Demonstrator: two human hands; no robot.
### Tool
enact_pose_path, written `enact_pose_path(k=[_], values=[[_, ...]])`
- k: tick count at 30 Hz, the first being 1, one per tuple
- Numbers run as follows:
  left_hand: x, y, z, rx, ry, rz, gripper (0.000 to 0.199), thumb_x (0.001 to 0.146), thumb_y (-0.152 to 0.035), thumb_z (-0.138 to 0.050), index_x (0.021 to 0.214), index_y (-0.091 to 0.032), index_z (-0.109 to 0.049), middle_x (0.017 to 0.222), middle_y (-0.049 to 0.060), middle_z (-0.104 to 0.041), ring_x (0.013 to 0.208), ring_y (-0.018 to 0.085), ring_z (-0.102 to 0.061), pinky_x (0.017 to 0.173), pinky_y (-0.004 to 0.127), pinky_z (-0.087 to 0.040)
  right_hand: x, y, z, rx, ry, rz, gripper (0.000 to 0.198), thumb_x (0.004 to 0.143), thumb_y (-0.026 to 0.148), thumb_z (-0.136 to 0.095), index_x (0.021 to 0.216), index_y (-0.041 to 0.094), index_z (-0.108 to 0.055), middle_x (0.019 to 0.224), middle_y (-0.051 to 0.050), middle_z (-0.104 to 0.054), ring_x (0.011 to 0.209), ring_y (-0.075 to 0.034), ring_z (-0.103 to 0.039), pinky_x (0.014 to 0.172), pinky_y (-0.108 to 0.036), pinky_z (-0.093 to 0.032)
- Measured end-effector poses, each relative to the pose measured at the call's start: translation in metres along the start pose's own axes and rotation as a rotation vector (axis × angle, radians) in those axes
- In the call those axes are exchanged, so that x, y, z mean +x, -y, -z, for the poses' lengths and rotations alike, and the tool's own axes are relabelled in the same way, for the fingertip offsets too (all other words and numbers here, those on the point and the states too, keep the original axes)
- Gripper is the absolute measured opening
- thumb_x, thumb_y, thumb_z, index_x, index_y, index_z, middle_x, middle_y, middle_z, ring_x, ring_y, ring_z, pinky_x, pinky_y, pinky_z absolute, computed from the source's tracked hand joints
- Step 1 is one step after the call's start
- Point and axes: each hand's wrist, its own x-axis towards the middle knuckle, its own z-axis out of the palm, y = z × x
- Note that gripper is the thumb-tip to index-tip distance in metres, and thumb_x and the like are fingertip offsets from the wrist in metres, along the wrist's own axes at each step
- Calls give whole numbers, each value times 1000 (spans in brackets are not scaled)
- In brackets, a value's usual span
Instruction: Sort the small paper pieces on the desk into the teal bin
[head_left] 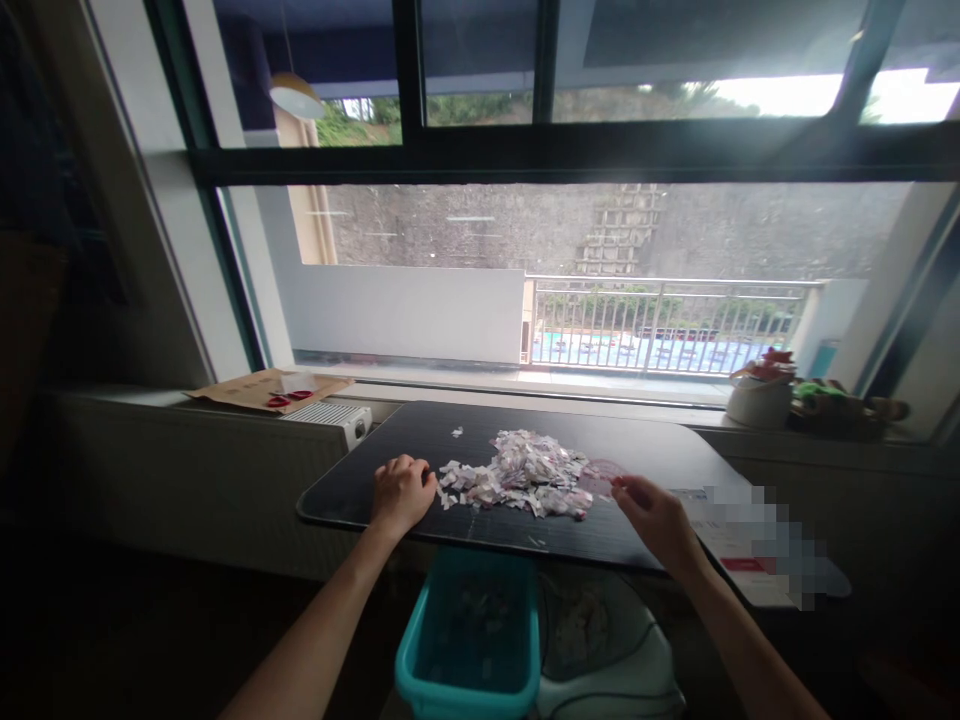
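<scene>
A heap of torn white and pinkish paper scraps lies on the black tabletop. My left hand rests at the heap's left edge with its fingers curled closed; whatever they may hold is hidden. At the heap's right side, my right hand pinches a thin, see-through pinkish piece with a curved upper edge, whose exact kind I cannot make out. That piece touches or overlaps the scraps. One small scrap sits apart, farther back on the tabletop.
Below the table's front edge stands a turquoise bin with scraps inside, beside a pale container. A printed sheet lies at the right. On the sill are red-handled scissors on brown paper and a white pot.
</scene>
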Motion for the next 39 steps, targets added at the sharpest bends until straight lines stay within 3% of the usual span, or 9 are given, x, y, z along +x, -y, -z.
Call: enact_pose_path(k=[7,30,39], values=[[1,1,-3,7,-5,-11,25,82,-32,-48,87,-20,-69,93,9,-65,92,26,-58,83,38,-40,-6,-8,-1,79,43,-37,26,74,39,-56,79,17,-69,74,-6,-72,73,-22,-65,66,-30,-49],[2,2,-2,25,14,-15,25,82,-32,-48,89,-20,-68,93,8,-65,91,26,-58,80,37,-40,-6,-7,6,239,81,-61,22,70,38,-58,67,18,-67,67,-3,-69,68,-19,-61,64,-28,-47],[3,1,-1,31,26,-11,25,83,-32,-47,90,-20,-68,93,8,-65,91,26,-58,81,36,-40,-7,-4,7,299,194,-50,19,69,34,-60,66,17,-67,66,-2,-66,66,-16,-57,63,-26,-44]])
